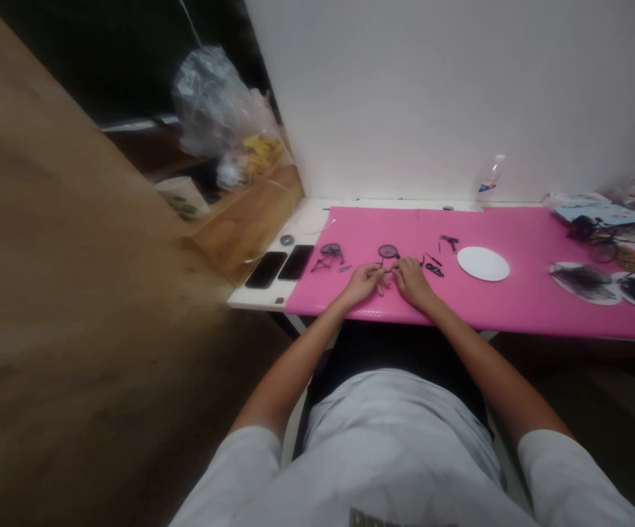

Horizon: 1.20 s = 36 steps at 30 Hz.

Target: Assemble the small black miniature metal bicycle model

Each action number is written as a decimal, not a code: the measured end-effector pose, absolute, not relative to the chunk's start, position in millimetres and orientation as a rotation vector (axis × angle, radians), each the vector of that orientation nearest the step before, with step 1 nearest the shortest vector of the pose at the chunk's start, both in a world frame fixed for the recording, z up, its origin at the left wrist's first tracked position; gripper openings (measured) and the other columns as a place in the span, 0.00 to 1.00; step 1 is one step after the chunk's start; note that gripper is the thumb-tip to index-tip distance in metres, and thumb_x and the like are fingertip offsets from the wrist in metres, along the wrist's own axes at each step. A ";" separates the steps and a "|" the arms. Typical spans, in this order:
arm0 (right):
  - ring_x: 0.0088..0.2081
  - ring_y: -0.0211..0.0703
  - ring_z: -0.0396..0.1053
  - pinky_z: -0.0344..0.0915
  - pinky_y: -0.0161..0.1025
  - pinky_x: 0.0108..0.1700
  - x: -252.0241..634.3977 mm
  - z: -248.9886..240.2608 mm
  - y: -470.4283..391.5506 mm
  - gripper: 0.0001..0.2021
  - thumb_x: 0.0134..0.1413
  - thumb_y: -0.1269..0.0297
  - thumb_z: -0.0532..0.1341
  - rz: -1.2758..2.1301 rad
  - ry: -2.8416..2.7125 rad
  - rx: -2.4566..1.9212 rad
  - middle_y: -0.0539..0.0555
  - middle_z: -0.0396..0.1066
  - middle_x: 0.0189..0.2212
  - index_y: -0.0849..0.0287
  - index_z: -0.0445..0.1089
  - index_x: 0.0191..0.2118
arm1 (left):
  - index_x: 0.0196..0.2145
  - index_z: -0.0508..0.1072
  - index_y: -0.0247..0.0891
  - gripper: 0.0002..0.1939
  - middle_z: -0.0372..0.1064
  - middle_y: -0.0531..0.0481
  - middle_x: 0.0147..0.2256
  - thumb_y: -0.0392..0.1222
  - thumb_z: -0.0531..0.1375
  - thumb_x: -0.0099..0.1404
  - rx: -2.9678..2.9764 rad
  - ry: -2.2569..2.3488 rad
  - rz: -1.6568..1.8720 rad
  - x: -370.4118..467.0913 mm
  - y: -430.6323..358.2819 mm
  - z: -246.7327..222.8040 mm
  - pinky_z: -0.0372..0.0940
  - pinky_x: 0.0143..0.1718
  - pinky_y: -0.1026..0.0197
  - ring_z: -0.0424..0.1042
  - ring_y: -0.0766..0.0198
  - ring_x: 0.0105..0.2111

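My left hand (365, 284) and my right hand (412, 282) meet over the pink tabletop cover (344, 298) near its front edge. Their fingertips pinch a small thin dark part (387, 271) between them; its exact kind is too small to make out. Just beyond the fingers lies a small black spoked wheel (388, 251). Left of my left hand rest a miniature dark bicycle frame with a wheel (329, 255) and a small loose piece (345, 268). Several small black parts (434, 269) lie right of my right hand, with a pistol-shaped black piece (450, 241) farther back.
A white oval plate (483, 263) sits to the right. Farther right are plates of black parts (584, 282) and an assembled miniature bicycle (603, 245). Two dark phones (266, 270) lie at the left end. A clear bottle (491, 178) stands by the white wall (432, 95).
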State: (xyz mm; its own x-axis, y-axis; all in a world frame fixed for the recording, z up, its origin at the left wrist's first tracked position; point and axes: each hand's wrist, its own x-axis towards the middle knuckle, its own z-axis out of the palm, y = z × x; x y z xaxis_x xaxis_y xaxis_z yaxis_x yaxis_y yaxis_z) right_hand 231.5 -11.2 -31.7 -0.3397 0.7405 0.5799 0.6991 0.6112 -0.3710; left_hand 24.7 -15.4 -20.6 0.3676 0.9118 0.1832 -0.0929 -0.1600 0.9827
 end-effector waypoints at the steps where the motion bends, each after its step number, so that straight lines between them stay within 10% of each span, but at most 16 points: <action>1: 0.50 0.60 0.66 0.65 0.58 0.59 231.5 -31.4 -11.3 0.10 0.75 0.65 0.53 0.075 -2.098 -1.131 0.64 0.73 0.46 0.56 0.71 0.45 | 0.45 0.76 0.28 0.19 0.81 0.41 0.32 0.52 0.64 0.76 1.445 0.795 1.065 25.1 -15.8 -20.1 0.71 0.26 0.65 0.76 0.66 0.21; 24: 0.50 0.59 0.66 0.65 0.57 0.59 229.6 -13.4 -21.9 0.10 0.74 0.67 0.54 0.193 -2.084 -1.033 0.63 0.74 0.45 0.55 0.74 0.44 | 0.35 0.78 0.31 0.23 0.82 0.40 0.34 0.57 0.70 0.67 1.383 0.835 1.102 22.8 -20.9 -12.5 0.71 0.28 0.63 0.76 0.66 0.23; 36: 0.52 0.60 0.67 0.66 0.59 0.61 227.1 -10.8 -27.0 0.11 0.73 0.65 0.56 0.227 -2.096 -0.971 0.62 0.74 0.45 0.54 0.77 0.44 | 0.50 0.81 0.29 0.25 0.83 0.40 0.36 0.37 0.77 0.56 1.322 0.814 1.132 23.3 -21.3 -15.5 0.73 0.36 0.62 0.81 0.62 0.31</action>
State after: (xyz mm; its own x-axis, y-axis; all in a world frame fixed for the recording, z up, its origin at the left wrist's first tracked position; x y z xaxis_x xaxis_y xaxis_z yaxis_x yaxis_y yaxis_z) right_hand 227.1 -27.0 -10.8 -0.3874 0.7071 0.5916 0.5640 0.6894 -0.4547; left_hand 23.3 -21.3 -15.5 0.2928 0.9449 0.1463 -0.1616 -0.1019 0.9816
